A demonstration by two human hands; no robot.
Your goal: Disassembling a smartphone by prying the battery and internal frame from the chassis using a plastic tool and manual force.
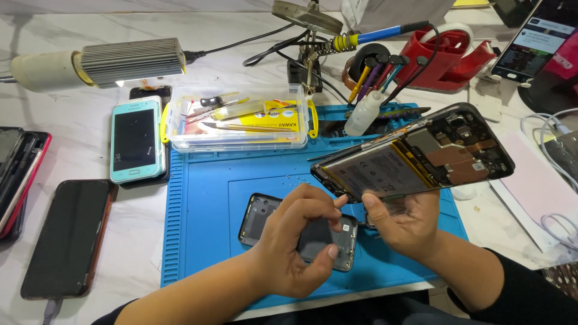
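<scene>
Head view: a blue work mat (198,198) covers the table, and the detached phone back cover (259,219) lies flat on it. Above, the right hand (403,225) grips the opened phone (415,153), tilted, battery side up. The left hand (298,241) pinches narrowly at the phone's lower edge. Best done with a steady hold and gentle finger pressure.

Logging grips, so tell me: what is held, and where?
The right hand holds the opened phone by its lower edge; the left hand's fingers touch that edge.
</scene>
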